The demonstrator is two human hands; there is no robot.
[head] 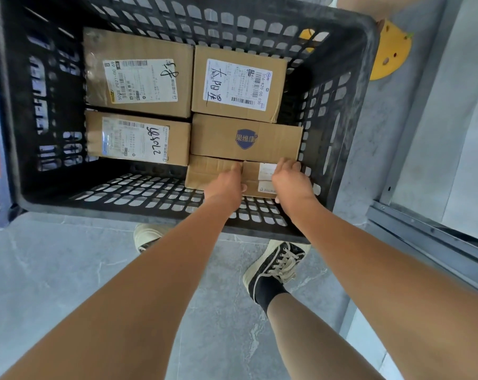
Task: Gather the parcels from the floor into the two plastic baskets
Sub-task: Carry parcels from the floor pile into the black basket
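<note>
Grey tiled floor (54, 270) is carrying a black slotted basket (54, 193); a metal door track (424, 229) is running along the right, a yellow object (391, 48) sitting far right. Four parcels are lying flat inside, labels handwritten, one reading "LOSOLZ" (139, 139), one blue-logo box (246, 138). Left hand (227, 185) and right hand (291, 179) are both gripping, fingers curled, a fifth parcel (213, 171) at the basket's near right.

five cardboard parcels (246, 138) in black basket (328, 111)
</note>
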